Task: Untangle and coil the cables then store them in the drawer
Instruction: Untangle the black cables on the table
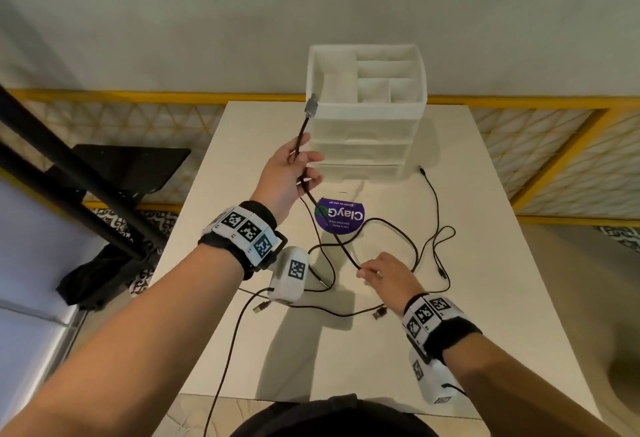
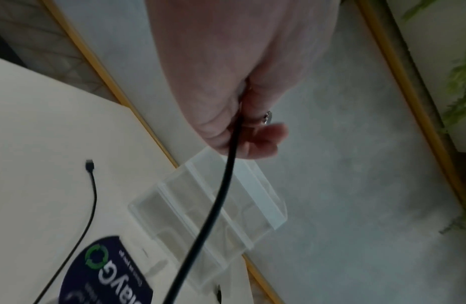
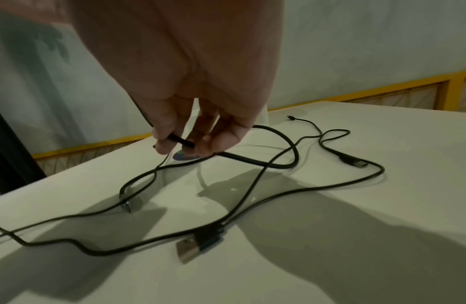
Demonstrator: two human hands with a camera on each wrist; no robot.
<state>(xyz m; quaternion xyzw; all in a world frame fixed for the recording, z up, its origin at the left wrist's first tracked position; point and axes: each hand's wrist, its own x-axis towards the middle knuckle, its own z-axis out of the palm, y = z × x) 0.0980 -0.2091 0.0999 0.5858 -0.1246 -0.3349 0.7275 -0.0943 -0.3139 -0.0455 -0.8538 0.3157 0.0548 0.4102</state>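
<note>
At 12 o'clock, by the drawer unit (image 1: 367, 111), your left hand (image 1: 284, 177) grips the thick cable (image 1: 341, 244); right hand (image 1: 388, 275) pinches it. Untangling stage; next, pull it free w/o snagging thin cables (image 1: 433, 246), then coil.

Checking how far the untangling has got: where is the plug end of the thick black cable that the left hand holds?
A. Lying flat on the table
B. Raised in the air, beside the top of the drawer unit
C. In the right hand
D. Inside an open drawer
B: the left hand grips the thick black cable with its grey plug sticking up next to the drawer unit, off the table; the right hand pinches the cable lower down.
</note>
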